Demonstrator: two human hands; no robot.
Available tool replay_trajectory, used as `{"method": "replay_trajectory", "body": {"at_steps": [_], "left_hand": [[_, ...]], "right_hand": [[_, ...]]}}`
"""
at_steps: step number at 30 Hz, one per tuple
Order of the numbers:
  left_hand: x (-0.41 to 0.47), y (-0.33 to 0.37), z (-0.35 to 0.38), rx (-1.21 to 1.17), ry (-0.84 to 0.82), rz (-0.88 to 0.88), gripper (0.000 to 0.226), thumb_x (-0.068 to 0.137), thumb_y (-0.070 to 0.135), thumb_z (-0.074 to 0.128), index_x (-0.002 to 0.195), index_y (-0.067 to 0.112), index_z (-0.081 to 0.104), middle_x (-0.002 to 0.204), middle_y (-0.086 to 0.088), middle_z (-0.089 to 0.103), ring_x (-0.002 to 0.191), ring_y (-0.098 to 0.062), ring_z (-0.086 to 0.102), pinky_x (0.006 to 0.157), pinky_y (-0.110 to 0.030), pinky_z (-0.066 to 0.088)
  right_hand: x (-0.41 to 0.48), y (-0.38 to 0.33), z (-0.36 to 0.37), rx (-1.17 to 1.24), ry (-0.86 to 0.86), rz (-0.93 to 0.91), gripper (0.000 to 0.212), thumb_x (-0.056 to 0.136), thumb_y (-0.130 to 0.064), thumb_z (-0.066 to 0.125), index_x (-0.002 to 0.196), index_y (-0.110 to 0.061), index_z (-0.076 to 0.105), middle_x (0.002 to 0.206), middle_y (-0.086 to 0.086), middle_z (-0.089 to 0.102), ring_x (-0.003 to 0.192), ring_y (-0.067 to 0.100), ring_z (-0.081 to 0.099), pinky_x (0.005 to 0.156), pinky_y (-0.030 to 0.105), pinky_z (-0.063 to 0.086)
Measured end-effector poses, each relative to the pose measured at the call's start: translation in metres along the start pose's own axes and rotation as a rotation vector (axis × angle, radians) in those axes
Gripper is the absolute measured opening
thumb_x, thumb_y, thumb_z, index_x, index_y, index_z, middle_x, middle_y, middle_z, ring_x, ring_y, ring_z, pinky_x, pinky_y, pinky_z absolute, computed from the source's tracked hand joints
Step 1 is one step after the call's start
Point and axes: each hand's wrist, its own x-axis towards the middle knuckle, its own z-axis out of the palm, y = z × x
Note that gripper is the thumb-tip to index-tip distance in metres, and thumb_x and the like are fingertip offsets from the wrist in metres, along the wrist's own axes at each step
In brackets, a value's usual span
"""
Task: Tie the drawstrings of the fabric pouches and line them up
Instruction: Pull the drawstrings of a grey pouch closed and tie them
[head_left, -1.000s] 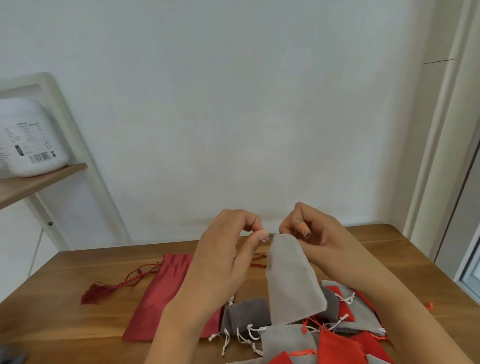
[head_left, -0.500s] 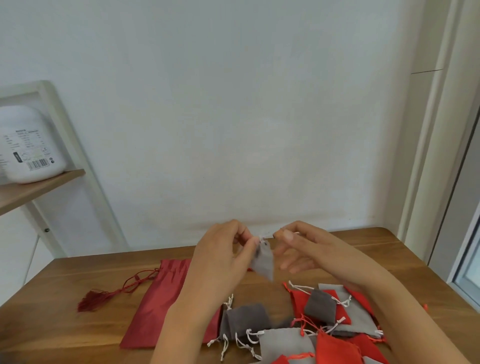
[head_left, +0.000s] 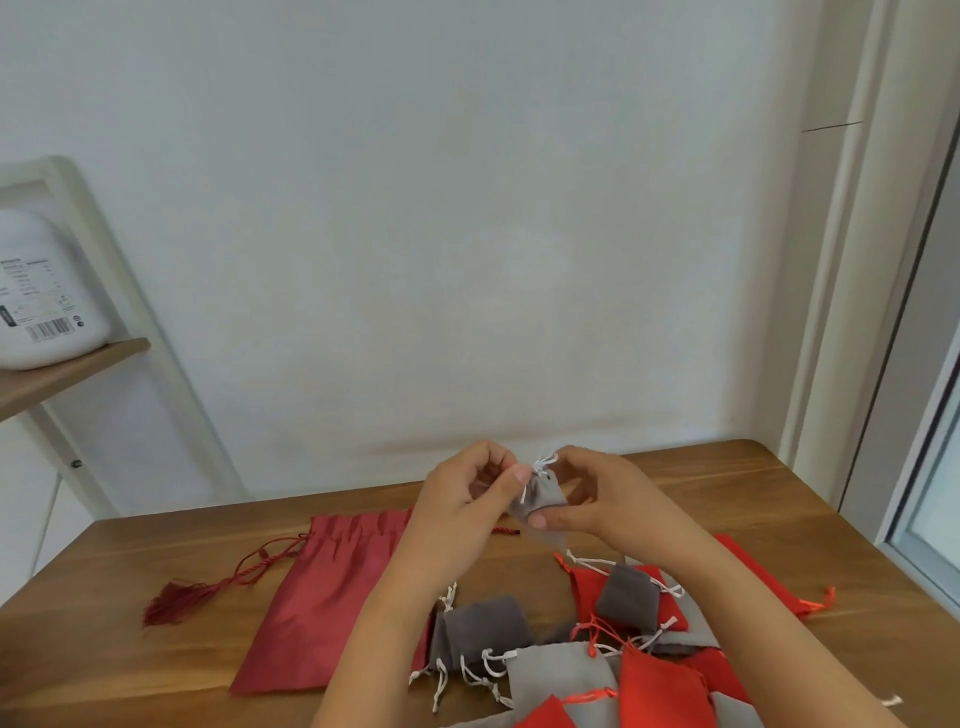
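Pinched between both hands, a small light-grey pouch (head_left: 541, 500) hangs above the wooden table (head_left: 737, 499), just below the middle of the frame. The left hand (head_left: 465, 501) nips its gathered mouth between thumb and curled forefinger, where the white drawstring (head_left: 546, 461) sticks up in loops; the right hand (head_left: 605, 501) holds the body, thumb beneath and fingers curled behind. At lower centre and lower right lies a heap of loose pouches, among them a dark grey pouch (head_left: 485, 629) with white cords and a red-orange pouch (head_left: 660, 693), partly hidden by both forearms. The left forearm also covers the right edge of a large dark red satin bag (head_left: 332, 597), whose tassel (head_left: 171, 605) trails left. At the left edge, a white container (head_left: 36, 291) sits on a shelf (head_left: 72, 364). Both forearms rise from the bottom edge and converge, wrists off the table.
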Motion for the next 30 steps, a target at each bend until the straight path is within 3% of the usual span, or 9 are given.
{"method": "replay_trajectory", "body": {"at_steps": [3, 5, 9, 11, 13, 17, 22, 27, 30], "left_hand": [[0.009, -0.006, -0.004, -0.025, 0.047, -0.013, 0.004, 0.091, 0.021, 0.062, 0.092, 0.02, 0.058, 0.087, 0.009, 0.059, 0.078, -0.001, 0.055, 0.068, -0.012, 0.044], [0.019, -0.021, -0.008, 0.092, 0.055, -0.066, 0.014, 0.092, 0.027, 0.061, 0.105, 0.027, 0.056, 0.103, 0.01, 0.058, 0.093, -0.001, 0.055, 0.076, -0.012, 0.042], [0.034, -0.078, -0.01, 0.464, -0.19, -0.241, 0.036, 0.097, 0.034, 0.053, 0.132, 0.03, 0.049, 0.136, 0.008, 0.046, 0.128, -0.008, 0.04, 0.103, -0.024, 0.031], [0.03, -0.104, -0.009, 0.494, -0.312, -0.296, 0.039, 0.098, 0.032, 0.05, 0.137, 0.027, 0.048, 0.142, 0.005, 0.045, 0.135, -0.013, 0.036, 0.112, -0.029, 0.027], [0.022, -0.126, -0.013, 0.528, -0.313, -0.32, 0.03, 0.099, 0.034, 0.048, 0.128, 0.032, 0.057, 0.134, 0.006, 0.052, 0.13, -0.013, 0.042, 0.111, -0.034, 0.03], [0.013, -0.149, -0.033, 0.667, -0.164, -0.409, 0.017, 0.097, 0.043, 0.046, 0.103, 0.042, 0.062, 0.117, 0.001, 0.058, 0.119, -0.022, 0.046, 0.105, -0.04, 0.033], [0.003, -0.143, -0.053, 0.664, -0.115, -0.48, 0.015, 0.094, 0.042, 0.053, 0.08, 0.038, 0.057, 0.109, -0.001, 0.061, 0.11, -0.024, 0.053, 0.097, -0.04, 0.042], [-0.006, -0.124, -0.057, 0.584, -0.013, -0.441, 0.009, 0.088, 0.028, 0.066, 0.085, 0.034, 0.059, 0.111, 0.005, 0.058, 0.112, -0.016, 0.051, 0.099, -0.035, 0.04], [-0.012, -0.104, -0.056, 0.603, 0.049, -0.375, 0.011, 0.087, 0.027, 0.068, 0.084, 0.03, 0.058, 0.108, 0.005, 0.055, 0.106, -0.014, 0.05, 0.087, -0.027, 0.039]], "right_hand": [[0.002, 0.002, -0.002, 0.073, 0.0, 0.006, 0.012, 0.079, -0.026, 0.077, 0.087, -0.021, 0.07, 0.079, -0.008, 0.071, 0.069, 0.001, 0.062, 0.061, 0.016, 0.047], [0.006, 0.009, -0.004, 0.133, 0.053, 0.068, 0.01, 0.086, -0.021, 0.07, 0.094, -0.015, 0.07, 0.081, -0.006, 0.069, 0.063, -0.005, 0.059, 0.056, 0.011, 0.043], [0.013, 0.033, -0.005, 0.105, 0.088, 0.232, 0.015, 0.096, -0.014, 0.054, 0.105, -0.01, 0.065, 0.094, 0.003, 0.067, 0.073, 0.007, 0.059, 0.059, 0.016, 0.045], [0.016, 0.046, -0.003, 0.111, 0.093, 0.28, 0.015, 0.096, -0.01, 0.053, 0.106, -0.012, 0.065, 0.097, 0.003, 0.067, 0.08, 0.009, 0.061, 0.062, 0.017, 0.048], [0.022, 0.054, -0.001, 0.105, 0.103, 0.329, 0.019, 0.093, -0.01, 0.059, 0.112, -0.013, 0.06, 0.103, 0.002, 0.065, 0.089, 0.012, 0.063, 0.065, 0.019, 0.051], [0.048, 0.056, 0.006, 0.074, 0.108, 0.426, 0.029, 0.089, -0.01, 0.066, 0.115, -0.008, 0.053, 0.108, 0.005, 0.06, 0.09, 0.015, 0.061, 0.061, 0.021, 0.052], [0.076, 0.056, 0.035, 0.15, 0.014, 0.502, 0.031, 0.091, -0.002, 0.06, 0.12, -0.006, 0.05, 0.124, 0.014, 0.056, 0.11, 0.027, 0.06, 0.083, 0.034, 0.057], [0.085, 0.066, 0.055, 0.094, 0.036, 0.509, 0.028, 0.087, 0.001, 0.065, 0.111, -0.009, 0.053, 0.119, 0.012, 0.058, 0.106, 0.025, 0.061, 0.088, 0.037, 0.056], [0.084, 0.069, 0.055, -0.056, 0.06, 0.471, 0.04, 0.086, -0.013, 0.071, 0.121, -0.01, 0.053, 0.114, 0.005, 0.058, 0.099, 0.02, 0.06, 0.088, 0.035, 0.053]]}}
